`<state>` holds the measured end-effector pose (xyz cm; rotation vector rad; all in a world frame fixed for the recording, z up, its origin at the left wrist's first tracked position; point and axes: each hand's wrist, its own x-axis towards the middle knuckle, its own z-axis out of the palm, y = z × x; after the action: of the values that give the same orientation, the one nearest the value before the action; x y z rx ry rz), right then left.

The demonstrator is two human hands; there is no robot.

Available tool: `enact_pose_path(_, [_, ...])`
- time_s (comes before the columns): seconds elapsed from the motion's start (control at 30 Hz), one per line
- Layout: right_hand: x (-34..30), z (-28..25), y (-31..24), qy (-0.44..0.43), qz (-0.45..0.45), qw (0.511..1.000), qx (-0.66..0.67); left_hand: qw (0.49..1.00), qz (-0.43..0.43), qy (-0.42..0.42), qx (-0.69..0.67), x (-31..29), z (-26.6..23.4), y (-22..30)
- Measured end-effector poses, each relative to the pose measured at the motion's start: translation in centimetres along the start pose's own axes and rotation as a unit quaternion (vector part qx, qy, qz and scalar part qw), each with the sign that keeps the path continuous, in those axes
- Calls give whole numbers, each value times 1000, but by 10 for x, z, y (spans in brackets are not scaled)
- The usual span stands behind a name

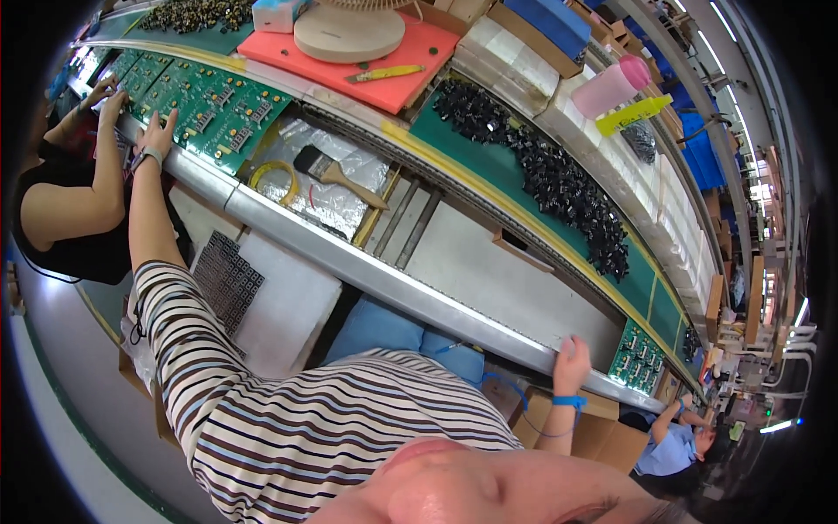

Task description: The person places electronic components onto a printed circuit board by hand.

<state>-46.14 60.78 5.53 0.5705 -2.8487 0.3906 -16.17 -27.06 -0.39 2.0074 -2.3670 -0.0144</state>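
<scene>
A big green board (pixel 225 113) is seen in the upper left of the frame, packed with small parts. It is set just up and to the right of the left hand (pixel 154 138). The left hand is by far the nearer one — it is held right at the lower left side of the board, while the right hand (pixel 572 362) is kept well apart, low on the right side of the frame. From the right hand, the board is found far away, up and to the left.

The board is laid flat and set aslant, with its lower edge lined up with the silver rail (pixel 349 264). The rail is run from the upper left down to the lower right. Which way the board is longer cannot be told for sure, as the view is bent near its rim.

The left hand is opened wide, with the fingers spread toward the board, and nothing is seen in its grip. Whether the board is touched by the fingertips cannot be told. The right hand is loosely curled above or on the rail, and no thing is seen in it — the inside of the hand is partly hidden.

A brush (pixel 336 177) is seen between the two hands, closer to the left one, with its handle pointed down to the right. Near the right hand, a smaller green board (pixel 637 358) is seen.
</scene>
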Motion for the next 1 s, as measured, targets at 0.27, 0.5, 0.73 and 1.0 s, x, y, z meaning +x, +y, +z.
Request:
enact_pose_path(0.27, [16, 14, -55, -7, -75, 991, 111, 992, 125, 9, -22, -84, -24, 36])
enact_pose_path(0.5, [15, 16, -53, -11, -78, 990, 115, 977, 210, 16, -24, -165, -43, 74])
enact_pose_path(0.73, [57, 15, -75, -60, -150, 975, 150, 962, 271, -15, -24, -219, -44, 75])
enact_pose_path(1.0, [174, 53, -125, 97, -293, 941, 135, 942, 335, -32, -1, -265, -67, 112])
